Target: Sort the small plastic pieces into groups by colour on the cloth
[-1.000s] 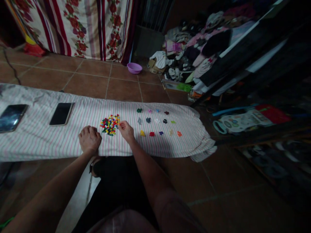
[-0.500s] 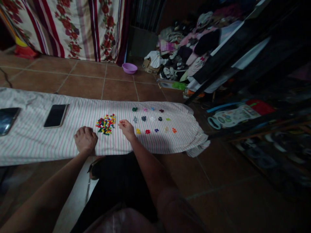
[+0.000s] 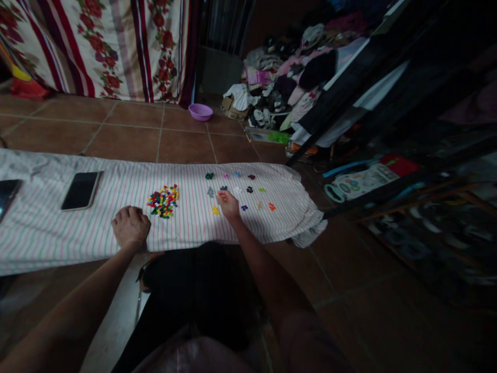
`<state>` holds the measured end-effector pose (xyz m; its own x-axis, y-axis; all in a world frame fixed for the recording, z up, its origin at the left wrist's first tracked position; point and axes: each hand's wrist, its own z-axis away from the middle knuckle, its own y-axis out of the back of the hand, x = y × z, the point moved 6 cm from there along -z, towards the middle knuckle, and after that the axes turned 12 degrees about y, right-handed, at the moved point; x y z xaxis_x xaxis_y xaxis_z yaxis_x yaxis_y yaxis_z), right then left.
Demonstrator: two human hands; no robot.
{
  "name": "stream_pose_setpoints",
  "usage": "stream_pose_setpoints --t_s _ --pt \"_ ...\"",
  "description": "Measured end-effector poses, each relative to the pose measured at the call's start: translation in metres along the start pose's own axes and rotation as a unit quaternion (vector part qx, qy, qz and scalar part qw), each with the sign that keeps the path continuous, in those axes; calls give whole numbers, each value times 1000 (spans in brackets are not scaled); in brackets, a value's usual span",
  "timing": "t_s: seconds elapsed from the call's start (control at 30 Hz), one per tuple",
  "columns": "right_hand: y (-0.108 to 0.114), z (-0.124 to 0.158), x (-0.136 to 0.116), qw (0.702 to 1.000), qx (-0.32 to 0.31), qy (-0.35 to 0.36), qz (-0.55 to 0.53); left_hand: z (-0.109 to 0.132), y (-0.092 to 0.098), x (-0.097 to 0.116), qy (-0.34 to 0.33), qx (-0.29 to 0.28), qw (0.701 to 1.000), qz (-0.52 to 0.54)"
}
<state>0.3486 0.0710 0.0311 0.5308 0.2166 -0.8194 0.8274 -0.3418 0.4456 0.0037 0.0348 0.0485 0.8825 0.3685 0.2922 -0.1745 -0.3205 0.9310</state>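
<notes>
A person's right grip (image 3: 229, 205) hangs over a striped surface (image 3: 190, 228), fingers bent toward the thumb; whether they close on anything cannot be told. Yellow pieces (image 3: 215, 210) lie just to its left, dark gray pieces (image 3: 224, 188) just beyond its fingertips, gray pieces (image 3: 210, 192) beside those. To its right sit purple pieces (image 3: 244, 207), then beige pieces (image 3: 259, 205) and orange pieces (image 3: 272, 206); white pieces (image 3: 238, 190) and black pieces (image 3: 249, 189) lie beyond its knuckles. Left of it, well apart, is a mixed pile (image 3: 163, 201); past that, the left grip (image 3: 131, 227) rests palm down, its closure hidden underneath. A phone (image 3: 81, 190) lies farther left. Far beyond the right grip, past the surface, stand a purple bowl (image 3: 201, 112) and, to the bowl's right, heaped clothes (image 3: 289, 77). A floral curtain (image 3: 126, 52) hangs beyond, to the left.
</notes>
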Motion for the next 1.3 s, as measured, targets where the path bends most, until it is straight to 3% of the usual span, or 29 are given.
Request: stream_pose_setpoints --t_s 0.13,0.33,0.6,0.8,1.03,1.2,1.3 --pt "58 3 16 994 85 -10 65 1 2 0 -6 10 1000 2" --pt "129 19 39 964 145 -70 213 1 3 2 -15 -4 1000 14" --pt "192 38 68 896 155 -247 336 0 0 1 -11 10 1000 -1" --pt "207 32 82 895 121 -239 355 0 -2 0 -3 3 1000 -10" --pt "209 36 88 910 138 -218 324 -1 -2 0 -2 12 1000 -18" --pt "201 31 74 910 150 -176 345 -2 -4 -1 1 3 1000 -6" --pt "181 20 53 923 150 -112 337 -2 -3 -1 1 3 1000 -1"
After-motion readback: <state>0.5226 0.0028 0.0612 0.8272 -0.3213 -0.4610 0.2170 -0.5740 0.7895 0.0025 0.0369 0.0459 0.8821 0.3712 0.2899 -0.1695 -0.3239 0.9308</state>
